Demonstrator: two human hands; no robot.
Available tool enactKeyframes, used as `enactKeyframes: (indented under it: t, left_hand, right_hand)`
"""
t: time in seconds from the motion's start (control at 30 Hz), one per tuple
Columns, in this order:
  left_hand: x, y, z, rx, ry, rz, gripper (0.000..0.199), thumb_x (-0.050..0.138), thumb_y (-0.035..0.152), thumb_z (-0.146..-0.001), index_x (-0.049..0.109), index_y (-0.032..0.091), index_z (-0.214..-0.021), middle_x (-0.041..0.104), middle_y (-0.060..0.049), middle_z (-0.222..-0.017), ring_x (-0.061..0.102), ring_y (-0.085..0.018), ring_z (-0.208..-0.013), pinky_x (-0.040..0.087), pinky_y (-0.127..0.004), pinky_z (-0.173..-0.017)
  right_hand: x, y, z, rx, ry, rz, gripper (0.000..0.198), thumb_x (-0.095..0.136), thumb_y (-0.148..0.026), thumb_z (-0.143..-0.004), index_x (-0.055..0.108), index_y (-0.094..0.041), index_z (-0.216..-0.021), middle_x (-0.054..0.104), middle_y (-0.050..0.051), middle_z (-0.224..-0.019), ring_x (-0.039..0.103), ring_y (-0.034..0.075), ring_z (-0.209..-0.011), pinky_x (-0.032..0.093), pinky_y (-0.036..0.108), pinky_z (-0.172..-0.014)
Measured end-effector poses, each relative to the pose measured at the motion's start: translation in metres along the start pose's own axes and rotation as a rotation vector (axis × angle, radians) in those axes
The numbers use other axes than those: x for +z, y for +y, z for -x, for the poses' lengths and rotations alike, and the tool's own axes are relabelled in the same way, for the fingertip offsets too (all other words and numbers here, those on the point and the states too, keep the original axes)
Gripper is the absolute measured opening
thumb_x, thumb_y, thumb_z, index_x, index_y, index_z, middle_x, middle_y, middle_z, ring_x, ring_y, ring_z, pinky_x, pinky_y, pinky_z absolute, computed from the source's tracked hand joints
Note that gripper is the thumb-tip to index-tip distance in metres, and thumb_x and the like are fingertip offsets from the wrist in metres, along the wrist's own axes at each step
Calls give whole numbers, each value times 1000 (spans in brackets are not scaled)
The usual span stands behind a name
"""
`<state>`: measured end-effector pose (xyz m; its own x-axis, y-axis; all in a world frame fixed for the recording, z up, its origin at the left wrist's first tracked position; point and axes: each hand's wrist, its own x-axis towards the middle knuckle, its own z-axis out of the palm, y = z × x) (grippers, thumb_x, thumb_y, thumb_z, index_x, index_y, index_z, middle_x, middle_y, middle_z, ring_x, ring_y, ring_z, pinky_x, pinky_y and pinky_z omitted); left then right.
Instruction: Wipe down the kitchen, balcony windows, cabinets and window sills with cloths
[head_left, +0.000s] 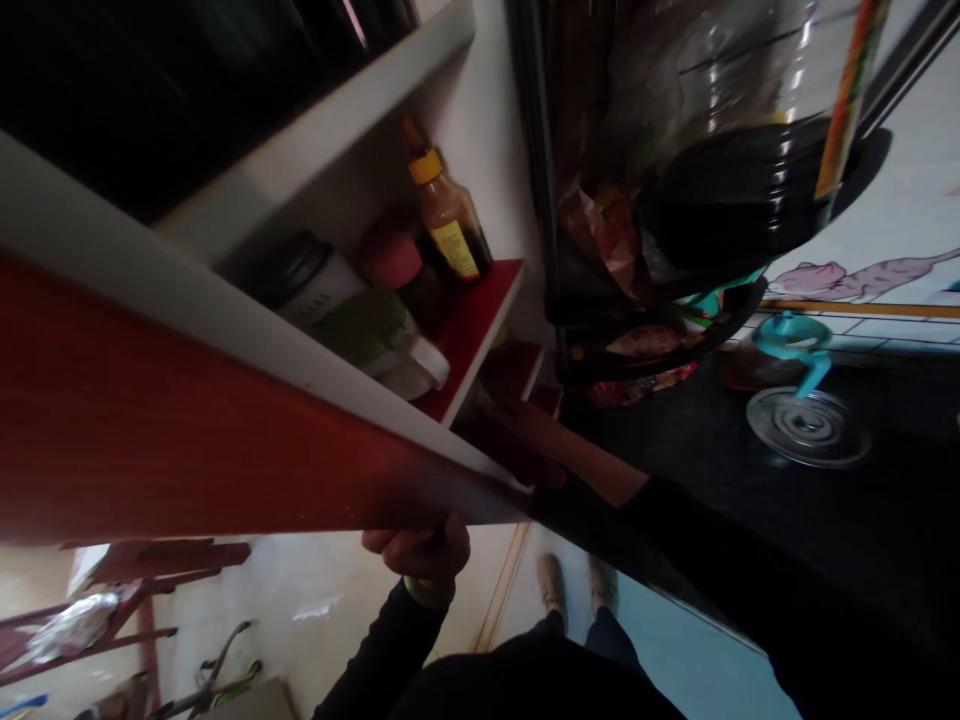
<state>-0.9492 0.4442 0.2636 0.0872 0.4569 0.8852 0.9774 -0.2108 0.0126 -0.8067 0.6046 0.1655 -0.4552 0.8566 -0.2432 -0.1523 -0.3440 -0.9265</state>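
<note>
My left hand (424, 550) has its fingers curled on the lower edge of an orange-brown cabinet door (225, 430). Deep in shadow, my right hand (529, 425) reaches into a lower compartment of the white cabinet, below a red-topped shelf (480, 305). Its fingers are too dark and blurred to read, and whatever they touch is hidden. On that shelf stand a brown bottle with a yellow collar (454, 225), a jar with a pinkish-red lid (394, 262) and a white and green container with a black lid (322, 290). A small white item (420, 368) lies near the shelf's front.
Right of the cabinet, a black rack (551, 200) holds a large clear container (735, 180) and packets. A turquoise strainer-like item (793, 335) and a round metal lid (808, 425) are on the dark counter (675, 440). Reddish wooden furniture (150, 570) stands at lower left.
</note>
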Motion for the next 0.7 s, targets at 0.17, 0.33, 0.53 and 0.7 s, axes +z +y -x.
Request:
enactKeyframes:
  t: [0.17, 0.33, 0.53, 0.7]
  left_hand:
    - [-1, 4, -1, -15, -20, -22, 31, 76, 23, -72, 46, 24, -80, 46, 2, -91, 52, -16, -78, 46, -33, -74]
    - [-4, 7, 5, -134, -2, -114, 35, 78, 31, -72, 44, 23, -79, 46, 2, -86, 53, -16, -76, 47, -33, -72]
    - [-7, 9, 5, -175, -14, -137, 36, 77, 36, -72, 44, 24, -79, 49, 1, -86, 56, -17, -78, 50, -36, -75]
    - [-4, 13, 9, -193, 52, -169, 40, 76, 37, -72, 42, 26, -88, 47, -2, -96, 56, -24, -94, 51, -42, -81]
  right_hand:
    - [-22, 12, 61, 224, -21, -328, 42, 75, -65, -83, 65, -24, -88, 72, 4, -85, 67, 22, -79, 55, 34, -70]
    - [-7, -50, 96, -28, -260, -495, 34, 83, -41, -81, 70, -28, -110, 69, -2, -87, 63, 16, -76, 50, 27, -67]
    - [28, -71, 70, -321, -82, -400, 15, 80, -31, -82, 69, -24, -90, 71, -1, -94, 66, 17, -90, 53, 31, -86]
    - [26, 14, 77, -185, 88, -272, 21, 79, -37, -83, 64, -23, -78, 66, -1, -81, 62, 17, -78, 50, 29, -72]
